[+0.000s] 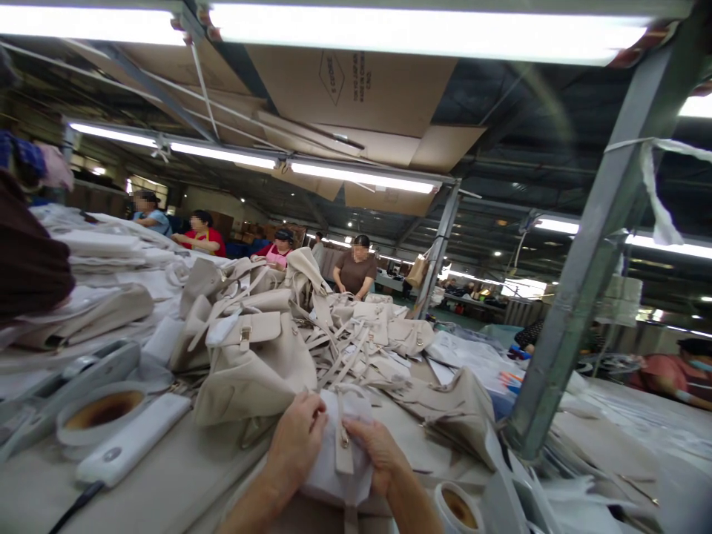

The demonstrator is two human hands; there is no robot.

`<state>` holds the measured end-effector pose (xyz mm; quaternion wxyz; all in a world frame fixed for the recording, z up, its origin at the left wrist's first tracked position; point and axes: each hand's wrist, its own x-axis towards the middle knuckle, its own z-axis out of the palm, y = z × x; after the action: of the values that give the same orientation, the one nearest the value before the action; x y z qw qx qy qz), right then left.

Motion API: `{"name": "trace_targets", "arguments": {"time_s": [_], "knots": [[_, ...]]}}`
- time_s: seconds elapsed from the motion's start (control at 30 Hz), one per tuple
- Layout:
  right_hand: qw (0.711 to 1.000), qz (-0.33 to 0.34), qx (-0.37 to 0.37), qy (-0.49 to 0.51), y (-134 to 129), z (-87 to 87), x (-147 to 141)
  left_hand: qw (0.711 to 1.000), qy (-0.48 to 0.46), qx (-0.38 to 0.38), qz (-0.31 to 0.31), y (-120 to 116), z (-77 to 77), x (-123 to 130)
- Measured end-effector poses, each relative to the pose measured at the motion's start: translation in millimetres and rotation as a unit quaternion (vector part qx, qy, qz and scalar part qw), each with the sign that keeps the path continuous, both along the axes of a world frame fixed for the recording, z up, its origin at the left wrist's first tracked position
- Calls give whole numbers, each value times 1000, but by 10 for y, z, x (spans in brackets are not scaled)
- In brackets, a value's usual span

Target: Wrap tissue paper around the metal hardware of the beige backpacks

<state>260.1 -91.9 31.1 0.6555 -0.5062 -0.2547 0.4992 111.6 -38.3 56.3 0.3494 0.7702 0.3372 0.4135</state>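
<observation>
At the front middle of the table, a beige strap with a small metal clasp lies over a white wrapping sheet. My right hand grips the strap and the sheet under it from the right, its thumb on top beside the clasp. On the left, my left hand is closed, fingers curled and pinched at the sheet's upper left edge; anything small between the fingertips is hidden. Just beyond my left hand stands a beige bag with a flap and a metal buckle.
Behind the bag, beige straps and pieces are heaped. A cup of brown liquid and a white corded device lie left; another cup stands right. A metal post rises at right. Several people work farther back.
</observation>
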Motion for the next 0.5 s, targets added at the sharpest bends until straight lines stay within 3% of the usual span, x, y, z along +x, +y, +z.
{"name": "trace_targets", "arguments": {"time_s": [0.07,0.17,0.37,0.5], "knots": [[1000,6,1,19,-24,30,-1,985,-95,-141,-29,86,-38,-47],[998,24,-6,49,-62,88,-15,929,-131,-332,-93,158,-90,-64],[999,38,-28,-11,-108,151,-12,858,-156,-438,-220,19,-100,140],[998,10,-8,-55,-127,158,23,827,-192,-475,-231,21,-131,409]]}}
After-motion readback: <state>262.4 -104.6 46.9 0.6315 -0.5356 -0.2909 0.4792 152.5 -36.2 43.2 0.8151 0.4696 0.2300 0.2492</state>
